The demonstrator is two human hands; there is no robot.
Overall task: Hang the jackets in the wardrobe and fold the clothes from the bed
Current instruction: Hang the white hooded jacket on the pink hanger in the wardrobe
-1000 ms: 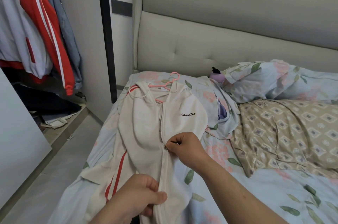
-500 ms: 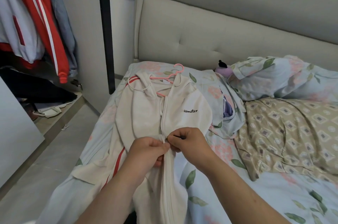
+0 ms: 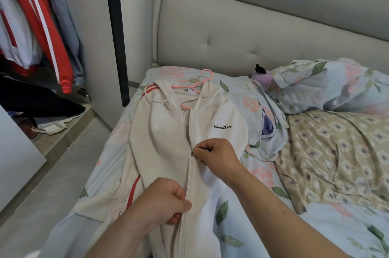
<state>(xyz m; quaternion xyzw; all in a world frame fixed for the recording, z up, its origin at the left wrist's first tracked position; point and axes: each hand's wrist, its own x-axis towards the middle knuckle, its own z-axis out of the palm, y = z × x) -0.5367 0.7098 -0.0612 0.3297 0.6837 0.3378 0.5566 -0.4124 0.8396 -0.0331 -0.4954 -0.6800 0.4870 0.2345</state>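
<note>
A cream hooded jacket (image 3: 160, 141) with red stripes lies face up on the bed (image 3: 242, 226), a pink hanger (image 3: 200, 83) inside its neck. The zip is closed from the hem up to mid-chest. My right hand (image 3: 216, 153) pinches the zip pull at mid-chest. My left hand (image 3: 166, 200) pinches the zipped front lower down, near the hem. Left of the bed the wardrobe (image 3: 27, 93) stands open, with a red and white jacket (image 3: 35, 15) and a blue-grey one hanging inside.
A patterned beige quilt (image 3: 336, 158) covers the bed's right side, with a floral pillow (image 3: 328, 87) and a purple plush toy (image 3: 262, 73) by the padded headboard (image 3: 242, 32). A strip of grey floor (image 3: 48, 184) separates bed and wardrobe. Dark clothes lie on the wardrobe bottom.
My left hand rose to the zip pull beside my right hand half a second ago, then dropped back down the zipped front. My right hand stays at mid-chest on the pull.
</note>
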